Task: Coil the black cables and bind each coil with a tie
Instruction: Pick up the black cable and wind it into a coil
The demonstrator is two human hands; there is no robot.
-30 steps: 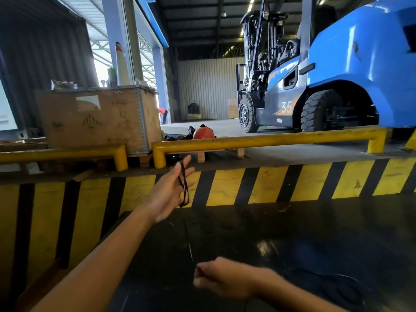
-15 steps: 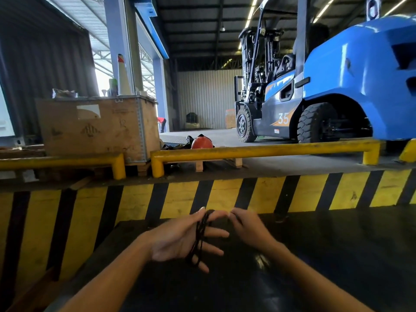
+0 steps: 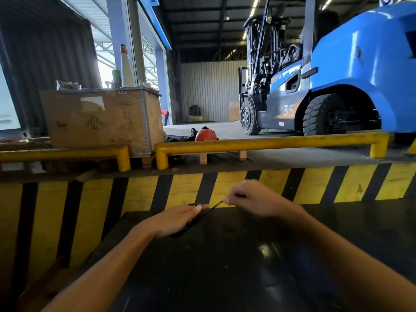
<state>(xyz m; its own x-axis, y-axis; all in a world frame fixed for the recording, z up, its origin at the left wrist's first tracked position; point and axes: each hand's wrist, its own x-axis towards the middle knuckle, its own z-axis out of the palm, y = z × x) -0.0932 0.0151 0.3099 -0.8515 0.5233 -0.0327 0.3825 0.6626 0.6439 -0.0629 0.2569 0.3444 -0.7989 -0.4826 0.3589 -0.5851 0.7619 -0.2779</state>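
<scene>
Warehouse loading dock, dark glossy work surface (image 3: 225,278) below a yellow-and-black striped kerb (image 3: 315,185); blue forklift (image 3: 337,86) parked beyond the yellow rail (image 3: 270,143).

Left hand (image 3: 173,219) lies palm down with its fingers wrapped over a flattened coil of thin black cable (image 3: 191,224), held just above the surface in the middle of the view. Right hand (image 3: 249,199) pinches one thin strand (image 3: 216,204) running out of the coil, drawn taut between the two hands; whether that strand is the cable's tail or a tie I cannot tell, as it is blurred. Cable looks slim, matte, light and limp, likely springy enough to unwind if released. Best hold, I judge: clamp the bundled loops at mid-coil with the left, keep the strand pinched near its end.
</scene>
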